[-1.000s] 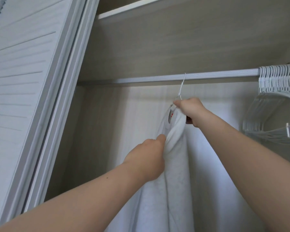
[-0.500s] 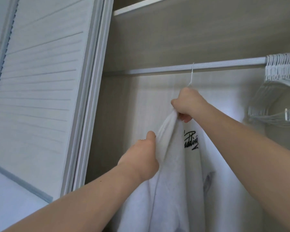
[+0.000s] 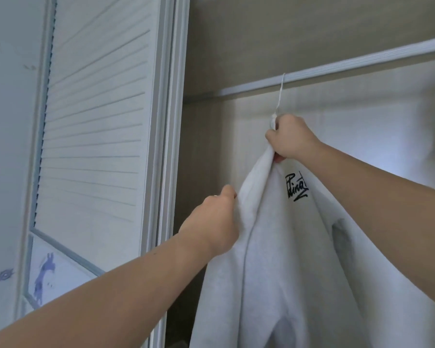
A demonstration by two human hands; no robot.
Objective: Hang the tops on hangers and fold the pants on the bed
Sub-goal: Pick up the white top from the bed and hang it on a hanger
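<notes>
1. White fleece sweatshirt with black script hangs by a thin white hanger hook on the pale closet rail.
2. Right hand: its grip is closed round the neckline.
3. Left hand: its grip seemingly pinches the shoulder edge.

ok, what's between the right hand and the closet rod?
Only the white hanger hook, running from the top of the right hand up over the rod; behind it, bare back wall. Head view.

On chest of white top: black script logo, handwritten style, capital P first, then roughly "dina", slanted stroke beneath. Fabric fold distorts it; exact word unclear.
</notes>
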